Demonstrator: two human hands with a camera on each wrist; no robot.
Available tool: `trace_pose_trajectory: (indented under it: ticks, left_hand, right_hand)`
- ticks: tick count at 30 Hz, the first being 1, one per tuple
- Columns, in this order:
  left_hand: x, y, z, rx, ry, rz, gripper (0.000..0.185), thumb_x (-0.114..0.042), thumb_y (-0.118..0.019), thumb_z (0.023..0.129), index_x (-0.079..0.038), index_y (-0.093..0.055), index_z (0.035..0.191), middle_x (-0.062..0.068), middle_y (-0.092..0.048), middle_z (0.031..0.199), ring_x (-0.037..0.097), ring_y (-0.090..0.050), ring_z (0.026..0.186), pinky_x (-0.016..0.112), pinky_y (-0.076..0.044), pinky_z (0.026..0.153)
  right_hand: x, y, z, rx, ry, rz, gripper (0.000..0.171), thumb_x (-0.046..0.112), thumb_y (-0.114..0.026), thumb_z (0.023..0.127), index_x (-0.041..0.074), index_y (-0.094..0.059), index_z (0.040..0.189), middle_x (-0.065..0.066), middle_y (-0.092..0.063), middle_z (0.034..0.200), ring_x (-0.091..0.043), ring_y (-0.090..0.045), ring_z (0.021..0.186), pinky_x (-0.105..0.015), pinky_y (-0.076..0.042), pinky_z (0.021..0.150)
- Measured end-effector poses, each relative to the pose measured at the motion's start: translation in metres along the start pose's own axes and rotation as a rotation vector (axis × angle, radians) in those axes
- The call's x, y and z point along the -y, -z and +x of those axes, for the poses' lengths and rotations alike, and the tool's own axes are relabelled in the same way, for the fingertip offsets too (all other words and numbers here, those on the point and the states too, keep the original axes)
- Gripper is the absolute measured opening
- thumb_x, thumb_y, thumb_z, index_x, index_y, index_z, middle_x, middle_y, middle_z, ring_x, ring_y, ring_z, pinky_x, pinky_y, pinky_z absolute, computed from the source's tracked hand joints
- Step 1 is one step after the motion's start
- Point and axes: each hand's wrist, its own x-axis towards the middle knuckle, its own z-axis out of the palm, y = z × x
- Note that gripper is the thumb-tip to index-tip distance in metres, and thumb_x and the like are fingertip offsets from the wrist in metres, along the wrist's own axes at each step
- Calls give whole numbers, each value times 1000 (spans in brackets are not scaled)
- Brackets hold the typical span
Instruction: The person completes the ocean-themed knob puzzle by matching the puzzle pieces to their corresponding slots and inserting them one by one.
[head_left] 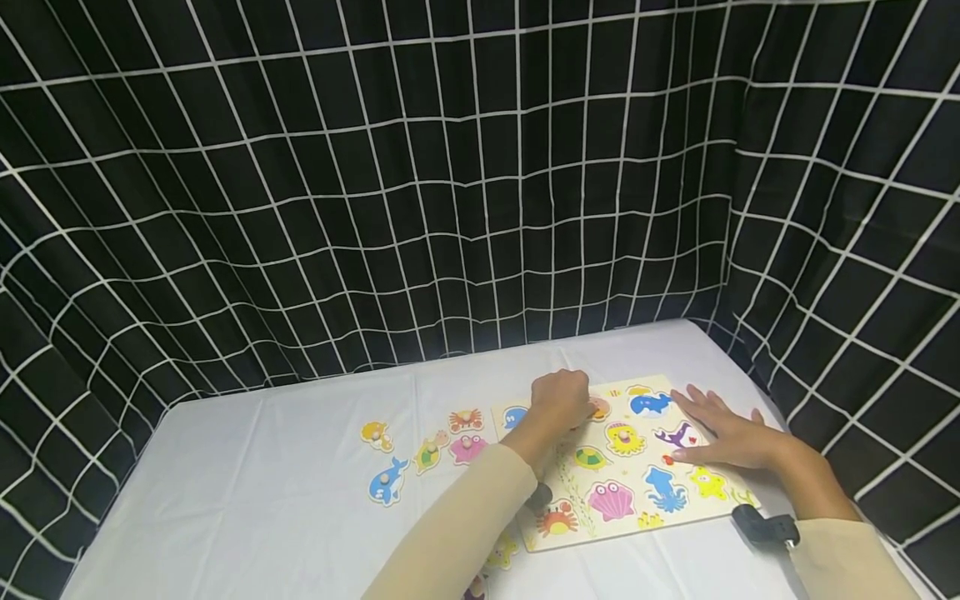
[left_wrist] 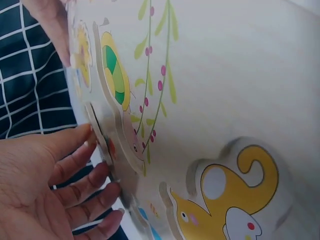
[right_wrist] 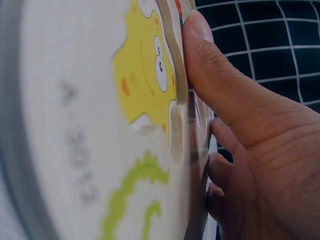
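Observation:
A pale puzzle board (head_left: 543, 540) with sea-animal pictures lies on the table. My left hand (head_left: 562, 400) is over its far part, thumb and index fingertips together at a pink-and-orange puzzle piece (head_left: 600, 408). The left wrist view has the thumb (left_wrist: 75, 137) close against the raised edge, the other fingers loosely bent beside it. On the board's right side rests my right hand (head_left: 723, 433), fingers spread, near the purple picture (head_left: 678, 435). Its thumb (right_wrist: 202, 55) lies beside the yellow starfish (right_wrist: 145, 70) in the right wrist view. A turtle recess (head_left: 590, 457) and an octopus (head_left: 624, 439) show between the hands.
Left of the board lie loose knobbed pieces: a seahorse (head_left: 377, 435), a blue whale (head_left: 387, 482), a turtle (head_left: 428, 454), a crab (head_left: 466, 419) and a pink shell (head_left: 468, 449). A yellow starfish piece (head_left: 502, 552) is partly behind the left sleeve. Black gridded curtains (head_left: 465, 208) surround the white table.

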Motion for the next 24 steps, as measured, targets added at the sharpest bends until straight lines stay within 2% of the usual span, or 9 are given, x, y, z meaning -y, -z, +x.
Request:
trace_pose_trajectory:
  ticks: [5,17,24]
  left_hand:
    - [-1,2,-1,13,-12,2,27,-45,-72,92,-21,-73,103,-8,-61,69,11,-55,65,29,-44,66]
    - [0,4,2,45,13,-8,25,-44,-74,91,-22,-74,105,-8,-62,69,11,-57,68,29,-45,69]
    - [1,2,3,37,-28,9,23,-44,-73,90,-23,-75,99,-9,-63,72,10,-56,67,26,-45,66]
  right_hand:
    - [1,0,-1,2,5,10,106,60,-74,82,10,-23,160,-29,-9,164,-53,1,149,-82,8,102]
    - [3,3,-2,4,6,14,105,59,-73,82,9,-23,160,-29,-8,164,-53,1,149,-82,8,102]
    - [4,3,-3,0,10,9,105,59,-74,82,9,-24,160,-29,-10,164,-53,0,149,-82,8,102]
